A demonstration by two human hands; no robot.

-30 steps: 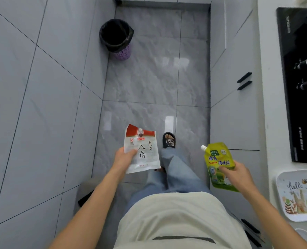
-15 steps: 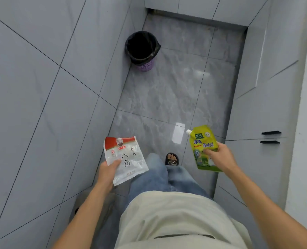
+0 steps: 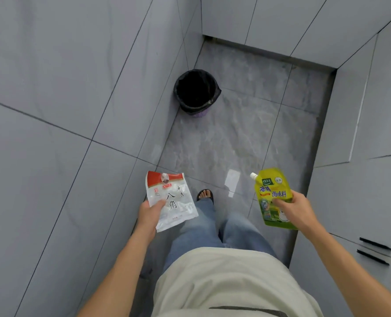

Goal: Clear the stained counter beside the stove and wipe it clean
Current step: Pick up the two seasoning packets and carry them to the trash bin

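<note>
Between thumb and fingers of the left hand [image 3: 149, 215] sits a white spice packet [image 3: 171, 200], pinched at its lower edge; it looks thin, light and floppy. Right hand [image 3: 293, 210] clasps a yellow-green spouted pouch [image 3: 272, 197] at mid-body, likely soft and slick. Black-lined bin [image 3: 196, 91] stands well ahead of both

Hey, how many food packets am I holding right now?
2. A white and red packet in your left hand, and a yellow-green spouted pouch in your right hand. No others show in this view.
</note>
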